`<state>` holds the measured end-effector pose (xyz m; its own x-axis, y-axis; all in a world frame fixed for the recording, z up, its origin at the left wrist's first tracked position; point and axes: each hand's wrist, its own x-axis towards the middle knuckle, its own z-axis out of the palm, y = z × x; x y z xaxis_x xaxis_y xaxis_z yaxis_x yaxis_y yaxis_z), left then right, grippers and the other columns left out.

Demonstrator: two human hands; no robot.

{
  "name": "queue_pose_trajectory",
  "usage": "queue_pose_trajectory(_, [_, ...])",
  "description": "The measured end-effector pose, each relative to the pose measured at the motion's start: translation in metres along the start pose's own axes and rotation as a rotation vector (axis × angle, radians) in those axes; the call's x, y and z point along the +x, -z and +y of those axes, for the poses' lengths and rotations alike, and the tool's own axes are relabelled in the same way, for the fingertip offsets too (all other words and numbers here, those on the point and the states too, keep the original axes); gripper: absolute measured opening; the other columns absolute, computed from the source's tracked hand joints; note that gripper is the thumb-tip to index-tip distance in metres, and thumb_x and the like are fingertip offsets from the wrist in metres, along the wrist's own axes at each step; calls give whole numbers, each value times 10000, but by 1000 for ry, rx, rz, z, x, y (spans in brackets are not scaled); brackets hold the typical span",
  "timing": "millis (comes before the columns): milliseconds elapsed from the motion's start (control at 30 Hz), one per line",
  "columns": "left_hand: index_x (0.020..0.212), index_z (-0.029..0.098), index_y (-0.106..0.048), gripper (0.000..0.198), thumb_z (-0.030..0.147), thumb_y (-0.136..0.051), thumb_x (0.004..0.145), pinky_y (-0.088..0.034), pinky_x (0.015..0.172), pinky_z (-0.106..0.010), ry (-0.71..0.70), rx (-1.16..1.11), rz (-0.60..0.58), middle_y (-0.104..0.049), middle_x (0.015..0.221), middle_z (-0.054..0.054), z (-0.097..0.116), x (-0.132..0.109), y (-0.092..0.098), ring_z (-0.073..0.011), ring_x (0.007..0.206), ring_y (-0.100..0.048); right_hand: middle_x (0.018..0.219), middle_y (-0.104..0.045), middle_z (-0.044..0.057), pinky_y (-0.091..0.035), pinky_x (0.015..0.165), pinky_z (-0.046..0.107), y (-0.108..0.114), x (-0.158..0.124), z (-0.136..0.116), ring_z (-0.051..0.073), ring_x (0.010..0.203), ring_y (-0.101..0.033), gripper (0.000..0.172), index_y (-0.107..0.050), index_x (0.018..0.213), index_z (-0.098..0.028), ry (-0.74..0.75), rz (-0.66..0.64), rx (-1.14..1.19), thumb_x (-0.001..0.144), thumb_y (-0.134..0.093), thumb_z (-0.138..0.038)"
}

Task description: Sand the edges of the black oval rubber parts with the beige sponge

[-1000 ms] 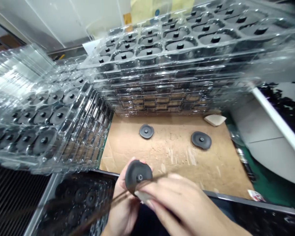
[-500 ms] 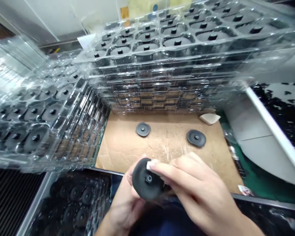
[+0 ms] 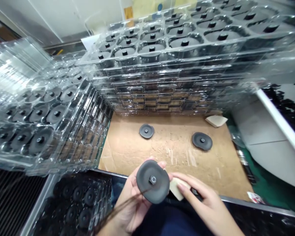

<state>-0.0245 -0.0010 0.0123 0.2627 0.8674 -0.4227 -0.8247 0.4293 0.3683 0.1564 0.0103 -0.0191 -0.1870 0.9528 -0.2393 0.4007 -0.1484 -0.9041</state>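
Note:
My left hand (image 3: 130, 196) is shut on a black rubber disc (image 3: 152, 182) with a short central stud, its face tilted up toward me. My right hand (image 3: 204, 203) lies just to the right of the disc, not touching it, and pinches a small beige pad (image 3: 178, 189) between thumb and fingers. The pad's material is hard to tell. Two similar black discs (image 3: 146, 131) (image 3: 202, 141) lie on the cardboard sheet (image 3: 177, 154) beyond my hands, and a beige pad (image 3: 216, 120) sits at its far right corner.
Stacked clear plastic trays (image 3: 162, 82) filled with black discs rise behind the cardboard, and another stack (image 3: 51, 114) stands to the left. A dark tray of discs (image 3: 76, 203) sits low on the left. A green mat (image 3: 245, 167) runs along the right side.
My right hand has drawn away to the right, off the disc, showing the pad in its fingers. The disc in my left hand has turned its face more fully toward me.

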Motion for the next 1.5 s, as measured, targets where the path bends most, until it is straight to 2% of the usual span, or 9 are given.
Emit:
queue_pose_trajectory(200, [1002,247,-645,622,302,-836,412,-505,771,-286,-28,85,134,-665,1061,-54,-3,2,-9,-251,946,-622,1030,-666,7,-530,715,263,17,8,-53,189,886,-637,227,-596,1058,-284,332,211,-188,849,-509,-267])
queue_pose_trajectory(367, [970,242,-661,423,274,-773,564,-414,918,-318,-51,168,179,-684,995,-26,-5,5,0,-220,970,-605,824,-693,51,-488,729,326,-5,11,-82,182,732,-634,237,-608,1011,-153,803,50,-264,855,-430,-139])
queue_pose_trajectory(467, [982,267,-651,492,264,-798,513,-409,932,-344,-94,153,243,-681,988,-14,-6,6,1,-222,959,-604,792,-682,42,-466,667,318,-15,19,-85,165,678,-613,264,-631,925,-151,725,-60,-310,855,-380,-109])
queue_pose_trajectory(600, [1014,247,-646,468,326,-763,568,-357,990,-337,-25,118,215,-667,1036,-45,-7,6,-5,-231,1062,-551,760,-659,65,-431,630,338,-17,23,-84,176,650,-582,262,-604,998,-104,724,65,-314,853,-387,-132])
queue_pose_trajectory(833, [954,234,-674,536,325,-818,447,-470,835,-266,3,139,130,-690,978,-32,-1,6,0,-200,917,-621,729,-652,12,-389,596,279,13,13,-77,133,589,-557,273,-604,976,-190,633,-68,-451,848,-381,-101])
queue_pose_trajectory(1000, [1025,223,-655,610,428,-787,466,-412,918,-331,31,186,112,-684,1017,-45,-6,2,0,-248,994,-595,670,-627,14,-360,583,294,22,36,-85,142,597,-520,294,-655,933,-221,888,-106,-403,884,-376,-143])
queue_pose_trajectory(1267, [1022,268,-639,502,281,-785,542,-486,806,-286,68,23,-9,-661,1080,-36,-2,-3,-1,-223,931,-634,964,-665,42,-510,649,259,12,26,-11,180,855,-625,220,-624,1023,-234,269,-26,-162,879,-464,-277])
queue_pose_trajectory(1400, [1076,256,-610,553,292,-780,551,-489,827,-313,74,30,0,-654,1113,-57,-4,-2,5,-252,992,-611,902,-687,34,-531,713,301,2,7,24,183,822,-648,250,-643,1022,-234,198,-119,-139,887,-441,-288])
queue_pose_trajectory(1500, [1036,245,-631,539,316,-790,526,-494,809,-296,102,66,0,-672,1072,-50,-6,1,-1,-241,946,-633,945,-685,42,-539,687,304,14,5,15,201,858,-645,248,-638,1023,-230,181,-10,-164,878,-451,-304])
